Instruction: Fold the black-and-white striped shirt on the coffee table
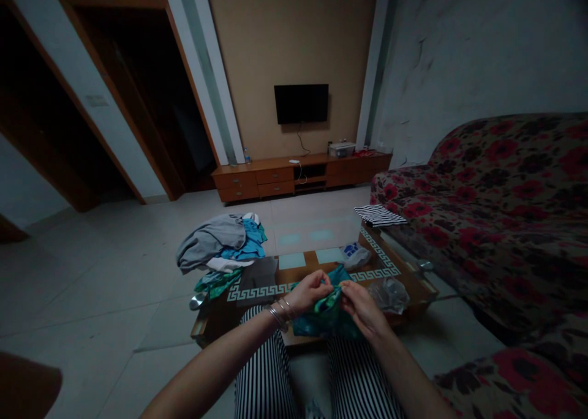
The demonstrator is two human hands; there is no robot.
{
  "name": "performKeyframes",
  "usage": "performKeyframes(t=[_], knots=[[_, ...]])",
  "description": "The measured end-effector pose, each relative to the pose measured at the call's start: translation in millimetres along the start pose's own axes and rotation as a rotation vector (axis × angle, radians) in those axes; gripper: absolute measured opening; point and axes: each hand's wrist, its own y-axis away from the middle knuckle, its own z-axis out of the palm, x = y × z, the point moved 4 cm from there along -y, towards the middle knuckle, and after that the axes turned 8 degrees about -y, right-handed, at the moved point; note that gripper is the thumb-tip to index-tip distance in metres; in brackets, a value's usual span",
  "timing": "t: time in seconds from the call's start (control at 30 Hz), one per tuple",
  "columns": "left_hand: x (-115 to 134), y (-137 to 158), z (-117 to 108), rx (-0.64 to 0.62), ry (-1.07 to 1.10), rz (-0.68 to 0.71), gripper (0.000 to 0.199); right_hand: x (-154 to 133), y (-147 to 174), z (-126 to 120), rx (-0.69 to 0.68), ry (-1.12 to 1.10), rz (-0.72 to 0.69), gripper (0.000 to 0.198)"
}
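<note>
Both the left hand (313, 293) and the right hand (364, 307) held a teal-and-green patterned cloth (312, 326) in a closed pinch.
I saw it bunched over the near edge of the low, glass-topped wooden desk (311, 260), by the black-and-white striped trousers (263, 373). It looked light, soft and limp, not fragile, but apt to sag; its gathered upper edge, taken at two spots, seemed the surest hold.

The cloth (316, 326) was teal with brighter green patches, limp and crumpled. Its upper part was gathered between the left hand (311, 291) and the right hand (362, 307), pinched by both; loose folds hung below them, and a teal portion showed just beyond.
</note>
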Motion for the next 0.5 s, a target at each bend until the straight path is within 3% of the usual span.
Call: performKeyframes(t=[0.17,0.27,0.37,0.43,0.5], knots=[[3,3,-1,0.090,-0.354,0.040,0.018,13,-6,-7,0.044,-0.126,0.010,0.034],[0,3,2,0.109,-0.210,0.020,0.018,11,-3,-2,0.031,-0.104,0.001,0.038],[-3,1,2,0.154,-0.001,0.017,0.022,7,3,10,-0.108,-0.018,0.020,0.039],[-3,2,-1,0.230,0.081,0.022,0.024,7,4,13,-0.158,0.123,0.018,0.038],[1,4,-6,0.314,0.114,0.031,0.025,11,0,7,-0.117,0.334,-0.052,0.030]])
